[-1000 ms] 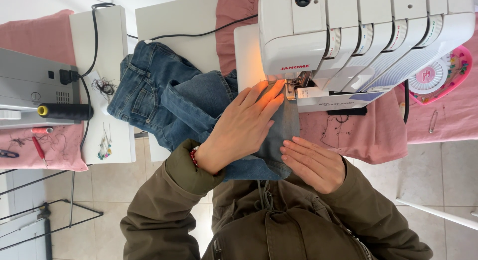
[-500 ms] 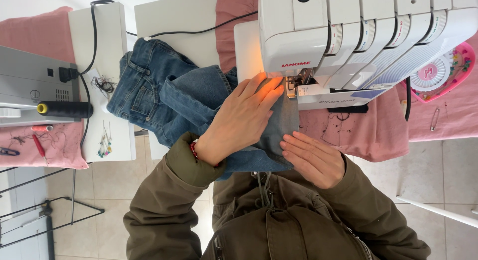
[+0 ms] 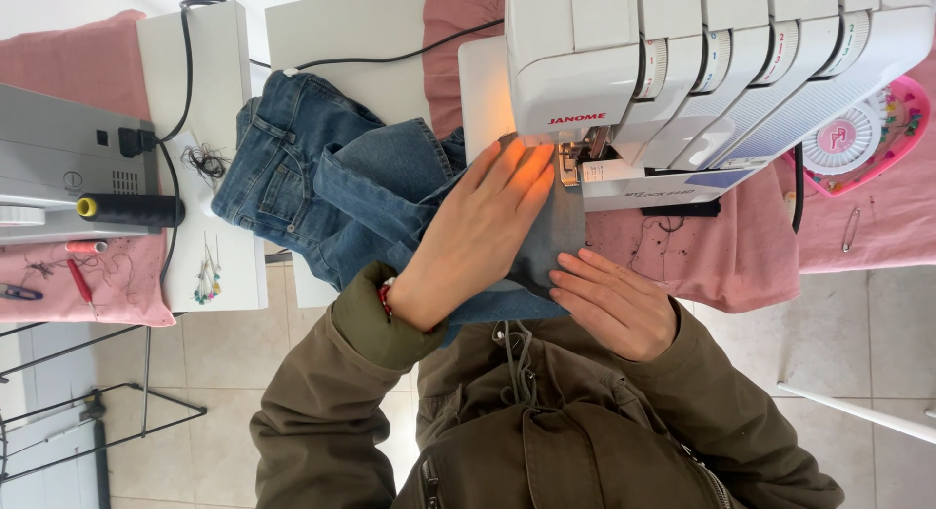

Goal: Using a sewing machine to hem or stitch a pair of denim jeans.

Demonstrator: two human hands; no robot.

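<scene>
Blue denim jeans (image 3: 322, 173) lie bunched on the white table in front of a white overlock sewing machine (image 3: 702, 70). My left hand (image 3: 473, 231) lies flat on the denim, fingers spread, its fingertips lit by the machine lamp right beside the presser foot (image 3: 575, 158). My right hand (image 3: 614, 299) rests flat on the near edge of the same fabric, below the machine, fingers pointing left. Neither hand grips anything; both press the cloth down. Olive jacket sleeves cover both arms.
A second grey machine (image 3: 58, 168) with a black thread spool (image 3: 132, 210) stands at the left on a pink cloth. A pink heart-shaped pin box (image 3: 858, 138) sits at the right. A black cable (image 3: 390, 56) crosses the table. Tiled floor lies below.
The denim under my hands has slid slightly toward the presser foot, and my left hand has moved with it. My right hand stays in nearly the same place.
</scene>
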